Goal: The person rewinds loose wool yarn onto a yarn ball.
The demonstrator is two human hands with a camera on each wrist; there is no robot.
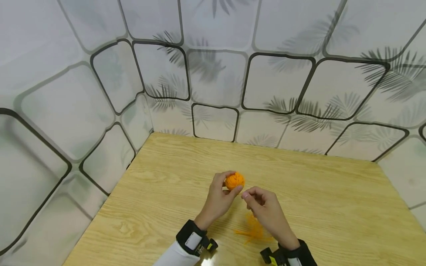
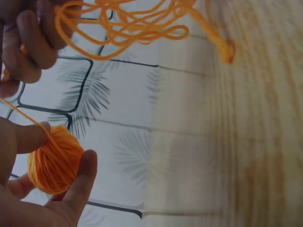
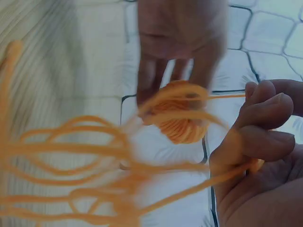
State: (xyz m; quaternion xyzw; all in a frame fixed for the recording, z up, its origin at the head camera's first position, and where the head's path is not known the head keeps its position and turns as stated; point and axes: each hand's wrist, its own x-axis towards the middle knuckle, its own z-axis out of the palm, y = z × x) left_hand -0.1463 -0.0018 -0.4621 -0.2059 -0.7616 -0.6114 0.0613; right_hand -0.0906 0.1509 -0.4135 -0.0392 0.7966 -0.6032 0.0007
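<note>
A small ball of orange yarn [image 1: 235, 180] is gripped between the thumb and fingers of my left hand [image 1: 217, 201]. In the left wrist view the wound ball [image 2: 56, 161] shows its strands, and one strand runs from it up to the other hand. My right hand [image 1: 266, 207], close beside the ball, pinches that strand between thumb and curled forefinger. From the right hand hangs a loose tangle of orange yarn [image 1: 254, 228], seen in the right wrist view as several loops [image 3: 71, 151] passing through the curled fingers [image 3: 265, 137].
Both hands are above a light wooden table [image 1: 159, 177]. A pale curtain [image 1: 216, 77] with dark outlines and leaf prints stands behind the table and along its left side. Each wrist wears a black strap with a small camera [image 1: 209, 245].
</note>
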